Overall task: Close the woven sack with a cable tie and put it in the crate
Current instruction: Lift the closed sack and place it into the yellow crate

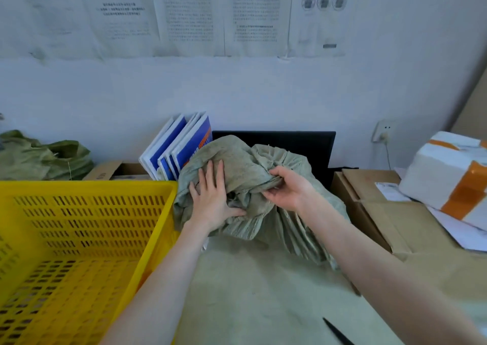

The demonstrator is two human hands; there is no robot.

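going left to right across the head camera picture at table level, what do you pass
Yellow crate → left hand flat on the sack → green woven sack → right hand gripping the sack's bunched fabric → cardboard box → white foam box with orange tape.

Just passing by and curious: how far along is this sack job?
Early on. Nothing looks finished: the yellow slotted plastic crate holds no sack. In hand: the left hand presses the crumpled green woven sack while the right hand bunches its fabric. Left: tying it, maybe with the black strip, then crating.
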